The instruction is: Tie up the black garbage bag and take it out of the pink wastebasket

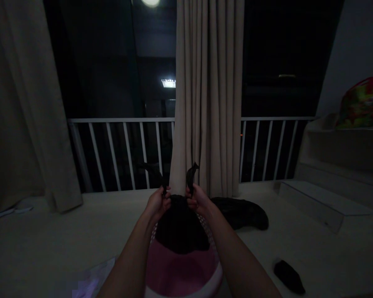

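Note:
In front of me, my left hand is closed on one loose end of a black plastic bag. On the other side, my right hand grips the bag's second end. Both ends stick up above my fingers, and the gathered neck of the bag lies between my hands. Its lower part hangs over the opening of a pink basket with perforated sides. What the bag holds, if anything, is hidden.
A long black bundle lies on the floor behind my right forearm. Farther right are a small dark item and a low clear-topped box. A beige curtain hangs before a white railing. A colourful bag sits on a ledge.

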Available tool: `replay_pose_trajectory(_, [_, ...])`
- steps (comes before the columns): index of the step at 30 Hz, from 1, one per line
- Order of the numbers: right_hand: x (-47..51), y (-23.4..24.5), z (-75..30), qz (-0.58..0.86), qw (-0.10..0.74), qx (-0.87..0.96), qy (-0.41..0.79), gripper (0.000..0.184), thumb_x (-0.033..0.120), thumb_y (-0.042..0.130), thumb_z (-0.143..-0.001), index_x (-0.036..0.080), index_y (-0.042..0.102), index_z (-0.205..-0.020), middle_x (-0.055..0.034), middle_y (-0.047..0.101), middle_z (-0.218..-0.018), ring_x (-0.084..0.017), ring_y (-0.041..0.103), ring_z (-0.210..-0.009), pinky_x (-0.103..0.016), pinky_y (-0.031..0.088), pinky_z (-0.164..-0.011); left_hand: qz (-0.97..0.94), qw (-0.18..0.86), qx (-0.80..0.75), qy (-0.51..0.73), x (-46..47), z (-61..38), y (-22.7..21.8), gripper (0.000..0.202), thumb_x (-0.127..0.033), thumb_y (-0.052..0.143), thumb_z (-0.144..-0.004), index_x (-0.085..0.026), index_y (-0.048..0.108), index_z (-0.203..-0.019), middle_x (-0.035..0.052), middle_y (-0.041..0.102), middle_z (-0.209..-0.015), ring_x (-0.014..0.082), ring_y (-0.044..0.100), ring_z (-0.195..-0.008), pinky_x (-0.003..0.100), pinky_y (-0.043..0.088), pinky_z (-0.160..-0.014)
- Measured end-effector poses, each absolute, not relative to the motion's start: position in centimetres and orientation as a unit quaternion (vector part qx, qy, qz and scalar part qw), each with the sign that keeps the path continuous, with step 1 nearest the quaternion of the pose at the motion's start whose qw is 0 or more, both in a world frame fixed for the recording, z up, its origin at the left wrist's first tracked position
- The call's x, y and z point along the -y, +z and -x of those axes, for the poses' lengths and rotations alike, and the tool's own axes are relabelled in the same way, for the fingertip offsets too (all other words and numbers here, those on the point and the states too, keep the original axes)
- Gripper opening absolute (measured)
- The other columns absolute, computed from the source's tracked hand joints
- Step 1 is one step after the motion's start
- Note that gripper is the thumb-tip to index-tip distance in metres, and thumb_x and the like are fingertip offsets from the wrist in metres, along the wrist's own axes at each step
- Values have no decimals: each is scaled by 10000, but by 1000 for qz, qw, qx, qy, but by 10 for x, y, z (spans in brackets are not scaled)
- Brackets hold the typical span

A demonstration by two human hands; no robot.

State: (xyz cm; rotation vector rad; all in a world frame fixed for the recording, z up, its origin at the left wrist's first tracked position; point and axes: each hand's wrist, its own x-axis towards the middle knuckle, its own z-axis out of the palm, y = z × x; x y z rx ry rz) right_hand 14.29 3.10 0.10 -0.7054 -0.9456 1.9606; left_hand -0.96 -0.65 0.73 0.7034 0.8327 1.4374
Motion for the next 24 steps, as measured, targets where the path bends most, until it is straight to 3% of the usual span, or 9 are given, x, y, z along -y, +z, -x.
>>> replay_pose_trajectory(5, [-36, -3, -140, 245, 486, 366, 755, 288, 274, 308, -760, 121, 549, -802, 29, 409, -496, -68, 335, -339, -195, 227, -342, -279, 670, -277, 630, 5, 16, 8, 306, -208, 323, -772, -77, 549, -930, 13, 463, -546, 120, 437, -416, 232, 393, -378])
replay_pose_trajectory(9, [-37, -6, -139, 210, 504, 352, 760, 229, 187, 410, -718, 106, 571, -860, -2, 509, -560, -84, 453, -417, -206, 328, -414, -280, 644, -260, 663, 6, 15, 6, 298, -45, 410, -728, -61, 559, -985, 40, 540, -628, 112, 546, -532, 212, 495, -512])
replay_pose_trajectory(13, [-35, -6, -138, 178, 523, 335, 763, 117, 209, 469, -754, 145, 538, -825, -19, 564, -587, -115, 534, -495, -228, 408, -484, -263, 642, -236, 681, 6, 14, 6, 388, 32, 380, -716, -96, 550, -1042, 69, 607, -778, 130, 623, -680, 235, 552, -668])
replay_pose_trajectory(18, [-31, -4, -136, 182, 540, 336, 750, 105, 121, 491, -735, 169, 501, -828, -17, 602, -611, -113, 552, -488, -226, 439, -493, -228, 659, -240, 676, 6, 15, 9, 636, 120, 288, -558, -90, 487, -1124, 120, 618, -956, 179, 650, -884, 287, 556, -764])
replay_pose_trajectory(21, [-32, -2, -136, 210, 533, 337, 748, 160, 26, 498, -681, 144, 504, -789, -21, 616, -626, -89, 549, -477, -198, 445, -488, -245, 647, -234, 683, 6, 14, 9, 536, 136, 317, -609, -76, 512, -1061, 138, 626, -966, 191, 648, -905, 283, 548, -790])
replay_pose_trajectory(24, [-32, -1, -136, 231, 529, 352, 737, 82, 61, 540, -696, 121, 528, -750, -29, 627, -651, -68, 529, -451, -181, 436, -453, -251, 638, -241, 687, 5, 13, 9, 303, 79, 398, -740, -72, 544, -958, 134, 638, -914, 185, 657, -862, 264, 552, -774])
